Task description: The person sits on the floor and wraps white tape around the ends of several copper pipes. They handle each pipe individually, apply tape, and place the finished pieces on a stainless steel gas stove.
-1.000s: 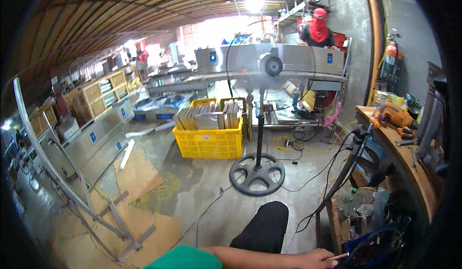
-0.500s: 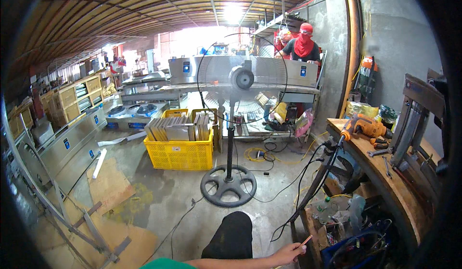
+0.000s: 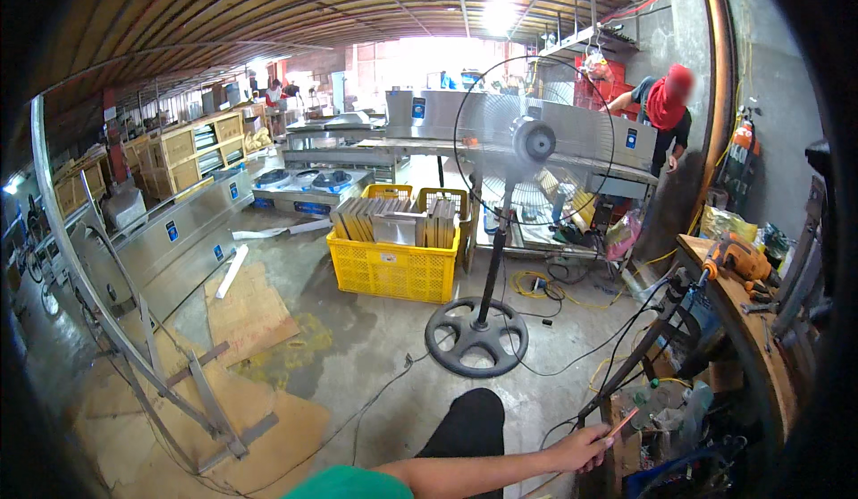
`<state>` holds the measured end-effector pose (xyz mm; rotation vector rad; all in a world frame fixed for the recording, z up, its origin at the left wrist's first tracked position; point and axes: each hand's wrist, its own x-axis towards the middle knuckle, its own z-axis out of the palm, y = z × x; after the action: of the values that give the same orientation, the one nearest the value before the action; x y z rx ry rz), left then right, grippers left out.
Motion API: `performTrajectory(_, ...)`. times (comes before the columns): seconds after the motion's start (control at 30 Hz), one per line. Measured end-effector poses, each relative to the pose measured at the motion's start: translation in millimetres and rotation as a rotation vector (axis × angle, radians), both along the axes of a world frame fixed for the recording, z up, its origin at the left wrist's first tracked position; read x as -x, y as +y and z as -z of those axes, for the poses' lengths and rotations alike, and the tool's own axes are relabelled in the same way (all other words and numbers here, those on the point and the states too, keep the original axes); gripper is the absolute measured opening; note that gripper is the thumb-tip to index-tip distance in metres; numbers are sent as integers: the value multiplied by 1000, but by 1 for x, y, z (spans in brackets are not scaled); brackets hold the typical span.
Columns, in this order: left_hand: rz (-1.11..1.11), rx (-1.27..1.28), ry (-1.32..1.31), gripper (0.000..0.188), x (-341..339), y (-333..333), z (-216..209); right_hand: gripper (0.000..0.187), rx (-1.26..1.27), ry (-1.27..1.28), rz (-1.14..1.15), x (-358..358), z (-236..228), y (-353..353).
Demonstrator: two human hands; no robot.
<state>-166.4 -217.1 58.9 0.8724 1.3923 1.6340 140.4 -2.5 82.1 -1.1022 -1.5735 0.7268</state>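
Observation:
My left hand (image 3: 579,450) reaches across from the lower edge, below a green sleeve (image 3: 349,484). Its fingers are closed on a thin copper-coloured stick (image 3: 623,423) that points up and to the right. The hand is close to the cluttered shelf under the workbench (image 3: 749,320), where a clear plastic bottle (image 3: 662,390) lies among small items. My dark-clothed knee (image 3: 469,423) is left of the hand. My right hand does not show.
A pedestal fan (image 3: 534,143) stands ahead on a round base, its cable crossing the floor. Yellow crates (image 3: 393,271) hold flat metal pieces. An orange power drill (image 3: 742,258) lies on the bench. A metal frame (image 3: 161,374) stands left. A co-worker (image 3: 666,110) leans beside the far counter.
The view has turned left, so the scene sits further right. My left hand, still gripping the stick, shows higher and further right. The co-worker has moved to the counter's right end.

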Motion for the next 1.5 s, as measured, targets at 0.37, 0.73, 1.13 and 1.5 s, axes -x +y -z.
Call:
performTrajectory(0.37, -141, 113, 257, 30, 111, 43, -17, 49, 29, 154, -951, 272, 25, -26)
performTrajectory(0.73, -247, -21, 23, 22, 179, 50, 77, 55, 285, 138, -985, 345, 69, -30)
performTrajectory(1.13, -231, -218, -139, 71, 173, 33, 32, 58, -9, 68, -1219, 381, 34, -33)
performTrajectory(1.5, -374, -108, 84, 38, 212, 27, 37, 53, -575, -260, -1210, 402, 19, -28)
